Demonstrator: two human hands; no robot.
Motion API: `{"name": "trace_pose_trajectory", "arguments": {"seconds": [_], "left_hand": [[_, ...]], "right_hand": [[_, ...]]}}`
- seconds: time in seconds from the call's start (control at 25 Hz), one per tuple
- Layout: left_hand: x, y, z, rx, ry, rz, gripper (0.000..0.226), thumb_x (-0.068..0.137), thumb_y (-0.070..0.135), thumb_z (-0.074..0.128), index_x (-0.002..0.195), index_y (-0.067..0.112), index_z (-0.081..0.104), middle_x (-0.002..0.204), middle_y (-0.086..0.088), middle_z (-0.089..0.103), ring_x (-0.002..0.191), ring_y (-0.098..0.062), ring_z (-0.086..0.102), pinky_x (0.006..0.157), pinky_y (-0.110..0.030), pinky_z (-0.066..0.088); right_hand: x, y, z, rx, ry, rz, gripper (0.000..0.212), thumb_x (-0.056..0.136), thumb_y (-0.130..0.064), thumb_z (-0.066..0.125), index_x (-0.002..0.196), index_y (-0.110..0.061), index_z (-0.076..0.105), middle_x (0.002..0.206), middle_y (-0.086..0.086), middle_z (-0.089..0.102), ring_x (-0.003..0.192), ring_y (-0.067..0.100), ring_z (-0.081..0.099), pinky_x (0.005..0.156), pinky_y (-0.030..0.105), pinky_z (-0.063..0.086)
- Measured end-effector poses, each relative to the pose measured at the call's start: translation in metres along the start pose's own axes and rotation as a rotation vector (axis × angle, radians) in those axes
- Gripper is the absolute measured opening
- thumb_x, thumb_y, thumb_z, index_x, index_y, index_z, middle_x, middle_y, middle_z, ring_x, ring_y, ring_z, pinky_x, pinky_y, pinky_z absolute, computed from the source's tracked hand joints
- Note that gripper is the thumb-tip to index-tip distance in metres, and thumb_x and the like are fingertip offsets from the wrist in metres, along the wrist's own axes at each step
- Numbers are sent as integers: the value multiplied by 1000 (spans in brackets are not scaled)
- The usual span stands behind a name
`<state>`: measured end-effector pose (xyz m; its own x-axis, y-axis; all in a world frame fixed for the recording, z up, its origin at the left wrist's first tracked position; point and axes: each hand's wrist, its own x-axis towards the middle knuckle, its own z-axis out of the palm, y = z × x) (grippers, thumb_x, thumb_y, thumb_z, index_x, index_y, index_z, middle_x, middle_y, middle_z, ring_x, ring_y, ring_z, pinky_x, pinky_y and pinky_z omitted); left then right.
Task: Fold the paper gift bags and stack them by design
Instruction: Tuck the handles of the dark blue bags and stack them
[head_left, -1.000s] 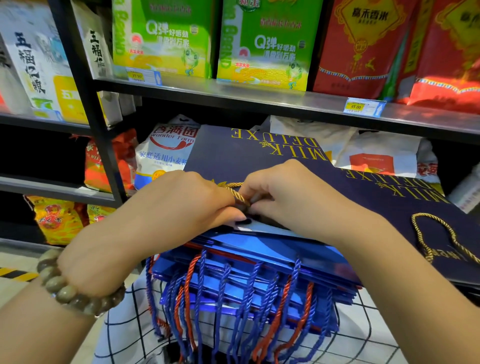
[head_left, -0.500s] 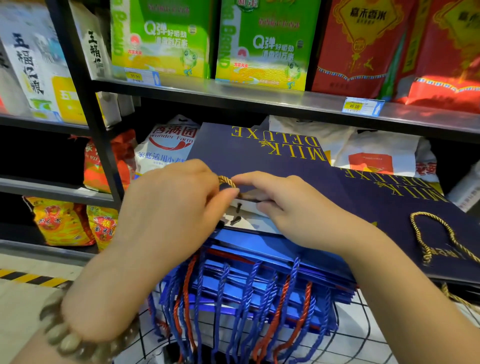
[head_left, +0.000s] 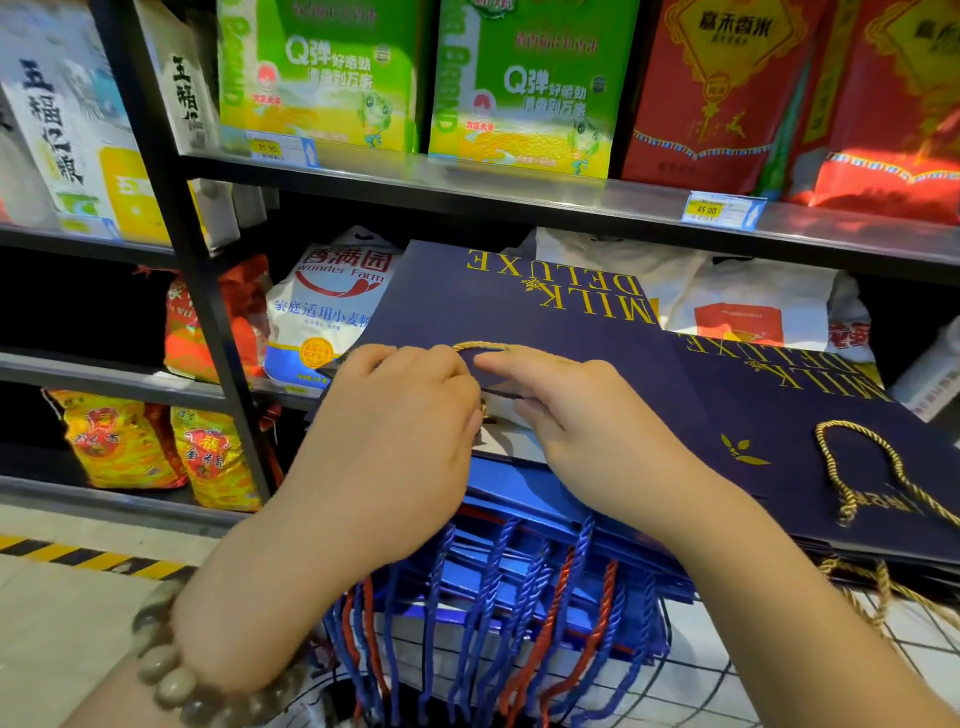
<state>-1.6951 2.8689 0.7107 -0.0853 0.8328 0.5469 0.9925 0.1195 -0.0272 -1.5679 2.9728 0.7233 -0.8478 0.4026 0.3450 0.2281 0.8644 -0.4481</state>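
A bead bracelet (head_left: 171, 670) circles the left wrist. Blue bags (head_left: 509, 499) lie stacked, their cords hanging forward. On top rests the navy bag (head_left: 519, 306). The left hand (head_left: 395, 441) and right hand (head_left: 587, 431) both pinch its near edge beside the gold cord (head_left: 480, 345). A second navy bag (head_left: 831, 415) lies just right, with a shelf (head_left: 519, 192) behind.

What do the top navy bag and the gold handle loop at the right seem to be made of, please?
The navy bag: probably matte paper card, flat, crisp-edged, gold print. The gold handle loop: apparently twisted metallic cord; its spiral strands show.
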Motion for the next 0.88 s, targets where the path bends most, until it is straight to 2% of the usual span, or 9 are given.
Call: {"name": "trace_pose_trajectory", "arguments": {"seconds": [0.12, 0.16, 0.24, 0.36, 0.48, 0.56, 0.68, 0.76, 0.88], "left_hand": [[-1, -7, -13, -298, -134, -181, 39, 89, 41, 23, 73, 19, 51, 81, 5, 60, 78, -20, 55, 73, -35, 41], [1, -11, -16, -411, -137, -259, 42, 91, 47, 26, 73, 19, 52, 75, 4, 58, 74, -17, 53, 69, -35, 40], [10, -18, -15, -520, -117, -348, 31, 88, 47, 40, 73, 22, 51, 70, 5, 60, 70, -14, 53, 68, -36, 42], [30, -18, -11, -404, -218, -284, 16, 81, 37, 61, 75, 32, 47, 72, 12, 61, 74, -7, 55, 71, -34, 46], [44, -11, -7, -285, -312, -213, 14, 79, 30, 63, 81, 37, 50, 78, 14, 61, 82, -12, 57, 74, -33, 48], [47, -6, -4, -225, -287, -181, 16, 80, 28, 59, 89, 37, 48, 82, 11, 62, 85, -15, 57, 72, -33, 47], [46, -10, -1, -223, -175, -265, 24, 80, 23, 56, 94, 31, 38, 82, 7, 63, 83, -21, 57, 68, -34, 45], [45, -19, 2, -252, -96, -356, 25, 80, 18, 56, 93, 29, 38, 77, 6, 63, 79, -23, 57, 67, -35, 43], [42, -22, 9, -263, -80, -353, 24, 80, 18, 56, 93, 30, 40, 71, 8, 62, 76, -20, 56, 65, -34, 43]], "right_hand": [[-4, 1, 2, 34, -25, 50, 36, 92, -6, 50, 122, -24, 54, 111, -1, 68, 108, 19, 60, 88, 40, 47], [-5, 0, 3, 71, -19, 60, 33, 90, -6, 53, 118, -23, 57, 108, -4, 68, 105, 13, 61, 89, 36, 47], [-7, -1, 2, 131, 20, 86, 24, 86, -6, 61, 105, -20, 65, 99, -8, 69, 95, 5, 62, 87, 28, 48], [-9, -1, 2, 97, 70, 81, 13, 79, -10, 69, 89, -18, 71, 86, -8, 71, 86, 4, 59, 77, 18, 44], [-10, -2, 3, 50, 55, 49, 10, 78, -11, 69, 84, -19, 71, 84, -6, 72, 81, 8, 61, 76, 22, 45], [-10, -3, 3, 62, 40, 60, 11, 80, -10, 67, 86, -18, 71, 87, -5, 71, 83, 10, 62, 77, 30, 48], [-13, -3, 4, 81, 50, 60, 13, 83, -8, 62, 90, -16, 70, 89, -4, 71, 82, 8, 57, 74, 26, 44], [-14, -4, 6, 69, 43, 43, 15, 85, -7, 60, 92, -15, 70, 88, -3, 71, 82, 9, 55, 73, 26, 43], [-13, -4, 3, 38, 18, 32, 13, 85, -11, 61, 91, -19, 69, 90, -7, 70, 82, 7, 57, 76, 27, 45]]}}
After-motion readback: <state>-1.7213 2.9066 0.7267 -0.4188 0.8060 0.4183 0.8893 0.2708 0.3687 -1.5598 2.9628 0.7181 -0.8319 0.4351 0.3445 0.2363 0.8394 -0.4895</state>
